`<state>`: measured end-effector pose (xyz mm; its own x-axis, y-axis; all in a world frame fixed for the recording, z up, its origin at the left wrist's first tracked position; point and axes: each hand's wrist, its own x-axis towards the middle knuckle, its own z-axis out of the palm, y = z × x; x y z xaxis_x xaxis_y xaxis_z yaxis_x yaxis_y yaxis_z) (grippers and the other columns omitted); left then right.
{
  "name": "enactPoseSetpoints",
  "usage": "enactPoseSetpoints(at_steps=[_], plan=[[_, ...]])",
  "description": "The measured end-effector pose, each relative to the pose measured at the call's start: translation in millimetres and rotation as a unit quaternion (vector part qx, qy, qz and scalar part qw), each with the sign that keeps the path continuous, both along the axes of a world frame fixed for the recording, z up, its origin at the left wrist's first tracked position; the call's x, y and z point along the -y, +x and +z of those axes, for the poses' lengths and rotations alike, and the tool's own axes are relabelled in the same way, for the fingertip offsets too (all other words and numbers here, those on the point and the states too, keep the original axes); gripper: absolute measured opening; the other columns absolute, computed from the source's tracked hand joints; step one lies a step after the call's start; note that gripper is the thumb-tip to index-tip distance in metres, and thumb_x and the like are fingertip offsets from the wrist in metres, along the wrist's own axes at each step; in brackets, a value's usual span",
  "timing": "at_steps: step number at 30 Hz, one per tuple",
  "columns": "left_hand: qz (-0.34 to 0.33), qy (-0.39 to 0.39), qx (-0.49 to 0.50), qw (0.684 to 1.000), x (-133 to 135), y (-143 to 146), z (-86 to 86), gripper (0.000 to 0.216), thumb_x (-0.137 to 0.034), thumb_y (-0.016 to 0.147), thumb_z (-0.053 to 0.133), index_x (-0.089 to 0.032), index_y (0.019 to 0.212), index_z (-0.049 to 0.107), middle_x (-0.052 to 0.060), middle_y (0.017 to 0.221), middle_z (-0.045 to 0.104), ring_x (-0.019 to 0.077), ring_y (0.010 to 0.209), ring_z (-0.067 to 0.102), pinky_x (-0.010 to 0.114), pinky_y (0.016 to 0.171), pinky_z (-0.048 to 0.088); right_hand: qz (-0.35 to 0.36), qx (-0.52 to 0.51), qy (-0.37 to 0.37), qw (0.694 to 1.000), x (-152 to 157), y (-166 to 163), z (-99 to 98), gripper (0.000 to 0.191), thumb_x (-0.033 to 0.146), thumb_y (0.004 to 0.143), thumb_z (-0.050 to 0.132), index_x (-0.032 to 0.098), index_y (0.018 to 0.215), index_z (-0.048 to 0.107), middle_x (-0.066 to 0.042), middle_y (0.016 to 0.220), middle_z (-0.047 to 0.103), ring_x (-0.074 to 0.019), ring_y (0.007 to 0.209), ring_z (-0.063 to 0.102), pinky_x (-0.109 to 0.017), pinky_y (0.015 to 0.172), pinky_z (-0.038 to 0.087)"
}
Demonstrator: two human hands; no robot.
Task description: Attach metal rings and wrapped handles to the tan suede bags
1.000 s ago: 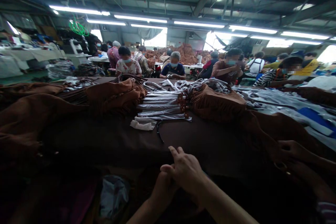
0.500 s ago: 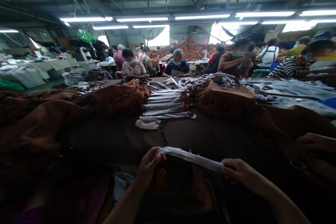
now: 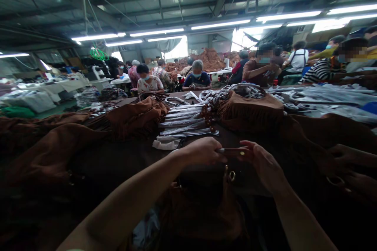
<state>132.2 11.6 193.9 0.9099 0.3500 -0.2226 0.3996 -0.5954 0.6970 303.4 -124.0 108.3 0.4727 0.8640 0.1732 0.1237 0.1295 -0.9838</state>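
Observation:
My left hand [image 3: 206, 151] is closed around a narrow strap [image 3: 234, 151], a short brown stretch of which shows between my hands. My right hand [image 3: 263, 162] pinches the strap's other end beside a small gold stud. Just below, a brown bag [image 3: 203, 211] with a gold ring [image 3: 232, 176] sits in shadow near my body. Beyond my hands, a row of straps wrapped in white [image 3: 188, 124] lies on the dark table. A crumpled white strip [image 3: 165, 142] rests at the near end of that row.
Fringed brown bags lie left [image 3: 137, 115] and right [image 3: 253, 106] of the row. Further right is a heap of white-wrapped pieces [image 3: 332, 100]. At the right edge, another person's hands [image 3: 350, 160] touch brown material. Several people sit at tables opposite.
My left hand has moved right, close to my right hand, and both have risen. The long white-wrapped stretch between them has given way to a short brown strap end with a stud.

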Motion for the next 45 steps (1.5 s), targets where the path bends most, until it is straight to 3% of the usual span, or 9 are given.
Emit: enactPoseSetpoints(at_steps=[5,10,13,16,21,23,30,36,45], plan=[[0.078,-0.121,0.044,0.989,-16.0,-4.8,-38.6,0.029,-0.043,0.068,0.067,-0.015,0.068,0.057,-0.006,0.05,0.05,0.0075,0.042,0.041,0.02,0.043,0.027,-0.004,0.04,-0.084,0.996,10.7,-8.3,-81.8,0.055,0.055,0.069,0.07,0.017,0.108,0.065,-0.013,0.107,0.072,-0.03,0.097,0.067,-0.042,0.085,0.052],[0.091,-0.166,0.061,0.98,-9.1,3.0,-62.8,0.031,-0.046,0.068,0.066,-0.016,0.067,0.055,-0.005,0.051,0.051,0.0076,0.042,0.041,0.02,0.041,0.028,0.038,-0.046,-0.047,0.997,18.7,-23.7,-113.8,0.056,0.048,0.073,0.071,0.018,0.119,0.059,-0.014,0.114,0.07,-0.0285,0.105,0.066,-0.043,0.091,0.051],[0.108,-0.187,0.071,0.974,4.3,13.0,-68.9,0.033,-0.047,0.066,0.067,-0.017,0.065,0.055,-0.005,0.051,0.05,0.0074,0.042,0.041,0.02,0.042,0.028,0.048,-0.121,-0.017,0.991,21.7,-29.4,-116.5,0.051,0.05,0.074,0.07,0.018,0.112,0.064,-0.015,0.111,0.072,-0.0306,0.105,0.066,-0.045,0.091,0.05],[0.114,-0.164,0.06,0.978,24.2,23.0,-71.1,0.038,-0.051,0.059,0.073,-0.017,0.061,0.056,-0.005,0.052,0.05,0.0082,0.046,0.043,0.02,0.044,0.029,0.048,-0.059,-0.038,0.996,21.3,-37.5,-110.3,0.047,0.049,0.071,0.071,0.017,0.105,0.069,-0.014,0.105,0.074,-0.0322,0.099,0.068,-0.044,0.086,0.052],[0.143,0.13,-0.049,0.98,47.3,33.1,-71.1,0.037,-0.052,0.057,0.072,-0.018,0.051,0.06,0.0,0.046,0.046,0.0137,0.049,0.048,0.023,0.048,0.03,-0.032,0.094,-0.086,0.991,19.1,-47.9,-101.0,0.035,0.04,0.063,0.077,0.02,0.091,0.072,-0.005,0.089,0.075,-0.0288,0.084,0.068,-0.036,0.073,0.053],[0.139,0.166,-0.069,0.974,45.7,33.5,-73.5,0.032,-0.047,0.059,0.07,-0.018,0.05,0.061,0.0,0.045,0.045,0.0135,0.048,0.047,0.023,0.048,0.029,-0.043,0.129,-0.105,0.985,20.0,-50.2,-100.9,0.032,0.038,0.063,0.078,0.02,0.089,0.072,-0.003,0.083,0.074,-0.0267,0.078,0.067,-0.034,0.069,0.053],[0.176,-0.115,-0.081,0.974,24.1,29.7,-96.1,0.018,-0.03,0.054,0.07,-0.016,0.052,0.058,-0.003,0.047,0.048,0.0088,0.041,0.041,0.022,0.04,0.023,0.015,0.074,-0.055,0.996,24.7,-52.7,-97.7,0.036,0.035,0.081,0.063,0.02,0.113,0.062,-0.006,0.11,0.07,-0.0252,0.102,0.064,-0.035,0.089,0.049],[0.202,-0.174,-0.078,0.961,21.8,30.1,-109.0,0.019,-0.027,0.053,0.071,-0.016,0.051,0.055,-0.004,0.043,0.046,0.0082,0.036,0.037,0.021,0.036,0.023,0.018,0.055,-0.064,0.996,27.0,-51.5,-101.6,0.036,0.044,0.086,0.055,0.019,0.112,0.062,-0.008,0.105,0.071,-0.0246,0.096,0.066,-0.035,0.086,0.051],[0.212,-0.259,-0.057,0.941,28.1,21.9,-107.6,0.016,-0.026,0.059,0.069,-0.015,0.053,0.059,-0.005,0.044,0.047,0.0068,0.036,0.038,0.02,0.036,0.028,-0.074,0.172,-0.039,0.982,24.2,-57.2,-109.7,0.025,0.037,0.083,0.057,0.022,0.101,0.066,-0.008,0.103,0.072,-0.0253,0.095,0.068,-0.036,0.085,0.054]])
